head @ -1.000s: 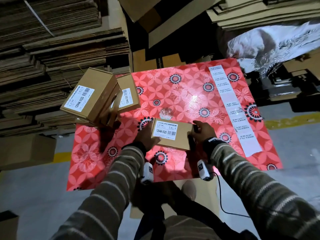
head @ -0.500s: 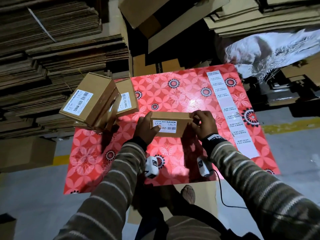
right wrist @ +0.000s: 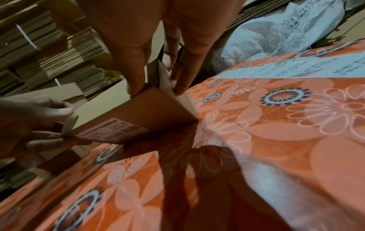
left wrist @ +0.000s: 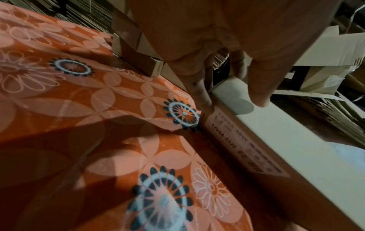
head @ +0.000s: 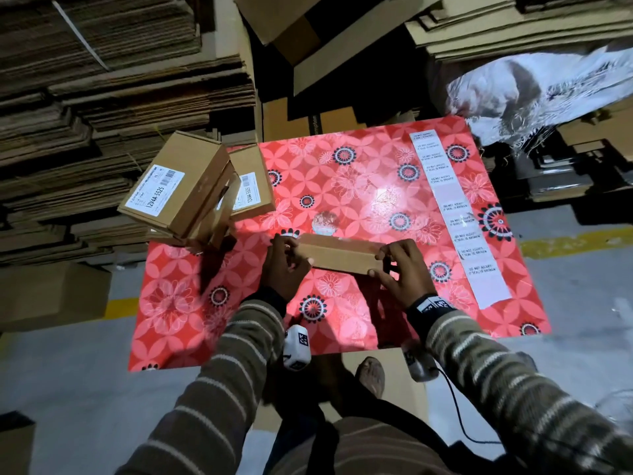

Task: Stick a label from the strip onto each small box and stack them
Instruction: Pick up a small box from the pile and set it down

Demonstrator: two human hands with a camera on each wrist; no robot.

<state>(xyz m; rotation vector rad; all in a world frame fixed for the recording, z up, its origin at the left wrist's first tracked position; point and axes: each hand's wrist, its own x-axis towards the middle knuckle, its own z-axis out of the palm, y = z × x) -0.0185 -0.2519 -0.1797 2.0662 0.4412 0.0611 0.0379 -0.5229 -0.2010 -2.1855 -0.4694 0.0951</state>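
A small brown cardboard box [head: 342, 256] stands tipped on its long edge on the red floral tablecloth [head: 359, 186], plain narrow side up. My left hand [head: 295, 256] grips its left end and my right hand [head: 382, 264] pinches its right end. In the right wrist view the box [right wrist: 142, 109] shows its printed barcode sticker [right wrist: 113, 129] on the face turned toward me. The white label strip [head: 459, 217] lies along the cloth's right side. Other labelled boxes [head: 178, 193] are stacked at the cloth's left corner, one [head: 251, 181] lying beside them.
Tall piles of flattened cardboard [head: 102, 80] rise behind and left of the table. Crumpled silver plastic [head: 534, 87] lies at the back right. A cardboard box [head: 51, 296] sits on the floor at left, and a yellow floor line [head: 575, 243] runs at right.
The box lay flat with its barcode sticker up. Both hands have lifted it and rolled it onto its edge, so the sticker now faces me.
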